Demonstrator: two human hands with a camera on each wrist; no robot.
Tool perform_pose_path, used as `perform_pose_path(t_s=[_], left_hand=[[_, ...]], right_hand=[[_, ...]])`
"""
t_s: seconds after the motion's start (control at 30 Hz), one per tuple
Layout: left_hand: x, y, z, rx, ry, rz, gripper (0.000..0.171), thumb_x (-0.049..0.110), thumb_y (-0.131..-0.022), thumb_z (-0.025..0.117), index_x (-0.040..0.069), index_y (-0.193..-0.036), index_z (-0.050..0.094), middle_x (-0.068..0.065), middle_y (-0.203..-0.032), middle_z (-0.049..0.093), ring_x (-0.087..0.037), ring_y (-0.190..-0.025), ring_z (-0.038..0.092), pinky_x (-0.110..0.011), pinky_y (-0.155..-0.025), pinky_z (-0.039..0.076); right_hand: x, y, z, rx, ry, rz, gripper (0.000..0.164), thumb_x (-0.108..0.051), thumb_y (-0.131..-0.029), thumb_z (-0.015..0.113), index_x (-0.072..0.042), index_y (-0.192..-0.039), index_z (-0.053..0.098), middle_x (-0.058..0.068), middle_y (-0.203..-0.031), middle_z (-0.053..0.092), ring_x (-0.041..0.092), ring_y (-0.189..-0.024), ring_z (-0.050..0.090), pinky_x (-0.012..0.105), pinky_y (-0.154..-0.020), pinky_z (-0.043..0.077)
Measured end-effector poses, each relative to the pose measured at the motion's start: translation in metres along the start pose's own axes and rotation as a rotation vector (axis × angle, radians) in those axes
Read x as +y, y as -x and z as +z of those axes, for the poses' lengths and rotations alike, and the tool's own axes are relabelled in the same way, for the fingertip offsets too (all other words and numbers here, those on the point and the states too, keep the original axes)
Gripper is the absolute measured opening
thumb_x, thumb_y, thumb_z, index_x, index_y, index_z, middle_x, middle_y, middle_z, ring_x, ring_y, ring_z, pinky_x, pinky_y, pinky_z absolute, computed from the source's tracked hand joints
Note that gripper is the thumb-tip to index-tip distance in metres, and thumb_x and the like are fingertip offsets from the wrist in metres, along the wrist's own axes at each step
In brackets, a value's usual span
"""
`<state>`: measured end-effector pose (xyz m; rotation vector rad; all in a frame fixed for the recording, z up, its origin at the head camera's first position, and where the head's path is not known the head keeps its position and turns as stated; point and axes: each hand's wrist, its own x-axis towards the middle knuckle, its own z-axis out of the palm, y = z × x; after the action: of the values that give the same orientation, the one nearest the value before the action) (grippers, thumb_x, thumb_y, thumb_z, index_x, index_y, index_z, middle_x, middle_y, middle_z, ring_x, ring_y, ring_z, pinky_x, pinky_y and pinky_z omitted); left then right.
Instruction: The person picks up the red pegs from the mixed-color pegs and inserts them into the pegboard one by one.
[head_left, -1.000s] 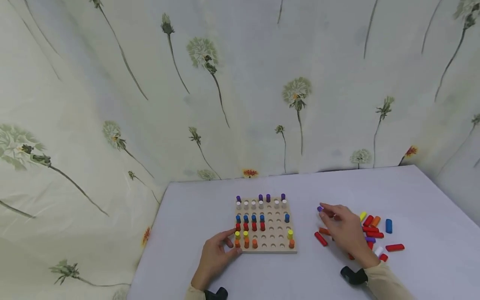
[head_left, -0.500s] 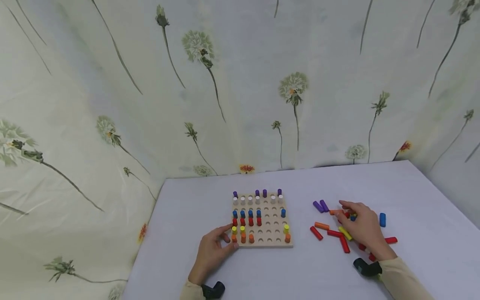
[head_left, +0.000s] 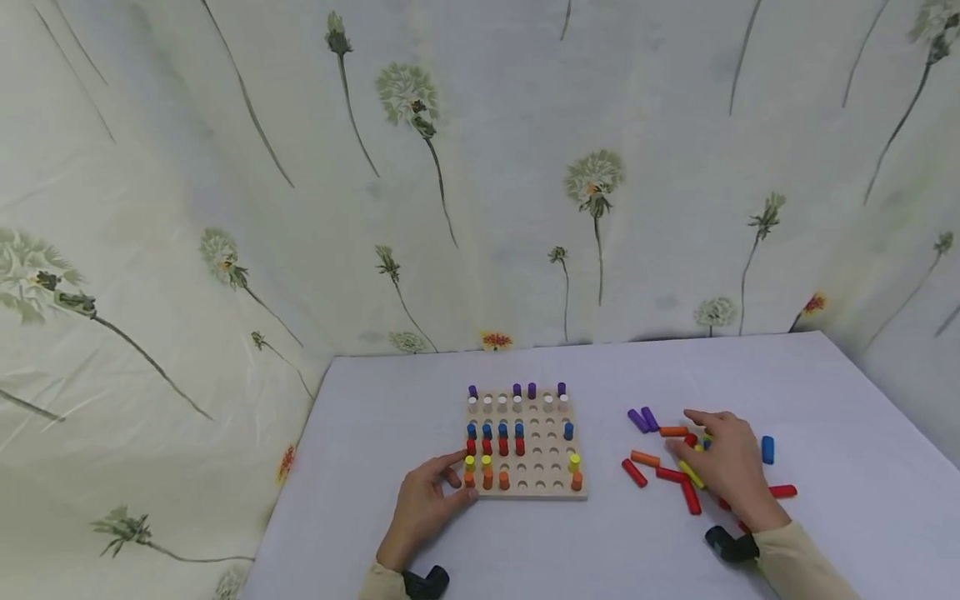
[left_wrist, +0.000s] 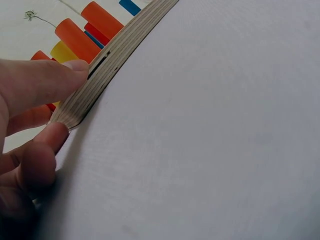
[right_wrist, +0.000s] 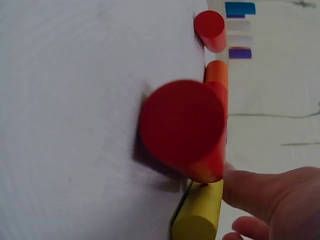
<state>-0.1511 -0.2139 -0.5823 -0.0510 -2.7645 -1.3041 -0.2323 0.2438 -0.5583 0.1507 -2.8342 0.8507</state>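
Observation:
A light wooden pegboard with rows of coloured pegs lies on the table. My left hand grips its near left corner; in the left wrist view the thumb lies against the layered wooden edge. Over a scatter of loose pegs at the right is my right hand, thumb and index finger apart, no peg showing between them. A yellow peg lies right by its thumb in the right wrist view, behind a large red peg. Some pegs are hidden beneath this hand.
Two purple pegs lie side by side left of the scatter, near an orange peg. A blue peg and a red peg lie beyond the hand. Flowered cloth stands behind the table.
My right hand has let go of a purple peg, now lying beside another purple one, and has moved right over the scattered pegs. The left hand stays at the board's corner.

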Motion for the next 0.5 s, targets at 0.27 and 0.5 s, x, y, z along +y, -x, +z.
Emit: perform_pose_path(t_s=[0.27, 0.5], left_hand=[[0.0018, 0.0011, -0.0016, -0.006, 0.001, 0.004, 0.056, 0.035, -0.085, 0.088, 0.022, -0.137, 0.072, 0.007, -0.090, 0.068, -0.003, -0.058, 0.045, -0.020, -0.053, 0.034], [0.0024, 0.0010, -0.0014, -0.006, 0.003, 0.004, 0.055, 0.034, -0.085, 0.088, 0.022, -0.137, 0.072, 0.008, -0.090, 0.068, -0.003, -0.058, 0.044, -0.020, -0.052, 0.034]], right_hand=[[-0.0078, 0.0025, -0.0010, -0.008, 0.063, 0.086, 0.060, -0.038, -0.085, 0.089, 0.007, -0.121, 0.072, 0.031, -0.109, 0.066, 0.047, -0.103, 0.052, 0.055, -0.080, 0.045], [-0.0076, 0.0038, -0.0032, -0.005, 0.064, 0.134, 0.062, -0.040, -0.085, 0.089, 0.008, -0.118, 0.072, 0.031, -0.109, 0.069, 0.045, -0.100, 0.054, 0.054, -0.079, 0.045]])
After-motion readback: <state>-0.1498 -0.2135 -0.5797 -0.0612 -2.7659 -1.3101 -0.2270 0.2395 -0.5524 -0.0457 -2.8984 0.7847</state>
